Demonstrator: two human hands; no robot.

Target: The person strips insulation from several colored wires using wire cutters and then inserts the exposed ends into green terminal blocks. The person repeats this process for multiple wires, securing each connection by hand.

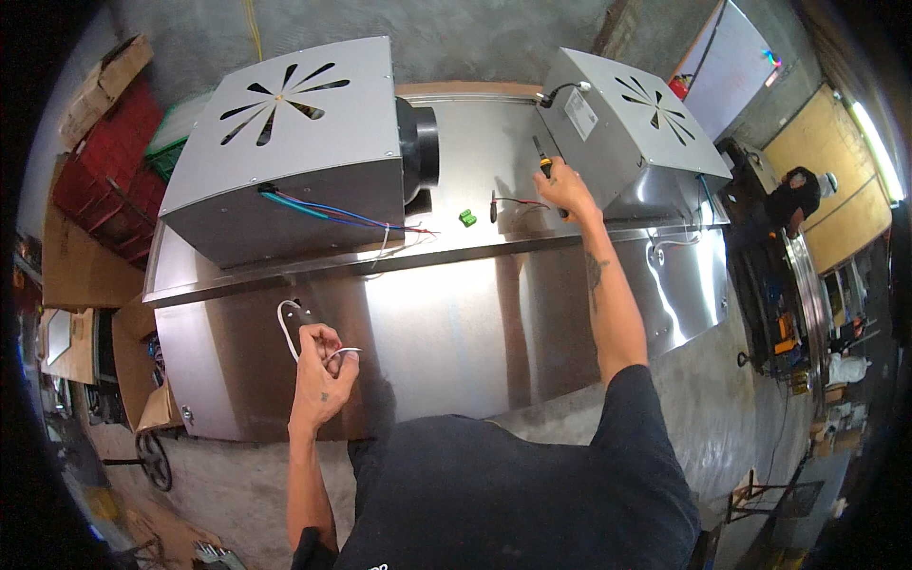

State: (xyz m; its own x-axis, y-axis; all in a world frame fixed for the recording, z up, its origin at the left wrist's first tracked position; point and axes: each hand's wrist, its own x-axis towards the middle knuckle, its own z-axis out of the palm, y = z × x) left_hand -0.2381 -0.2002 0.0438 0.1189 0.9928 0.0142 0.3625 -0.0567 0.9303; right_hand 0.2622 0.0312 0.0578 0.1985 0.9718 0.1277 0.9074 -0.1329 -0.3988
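My left hand (321, 375) is closed on a white cable (288, 328), which comes out of a hole in the stainless steel panel; its end pokes out past my fingertips, with a bit of red by the thumb. Farther off, my right hand (567, 190) grips a utility knife (544, 165) with a yellow and black handle, its narrow metal blade pointing away from me. The knife is above the steel sheet, beside the right grey box. Left of that hand lie a slim dark piece with a red lead (494, 207) and small green connectors (467, 218).
A grey metal box (285, 123) with petal-shaped slots and a black round duct collar (424, 147) stands at left; blue and red wires (351, 217) hang from it. A similar box (636, 133) stands at right. Another person (796, 197) is at the far right.
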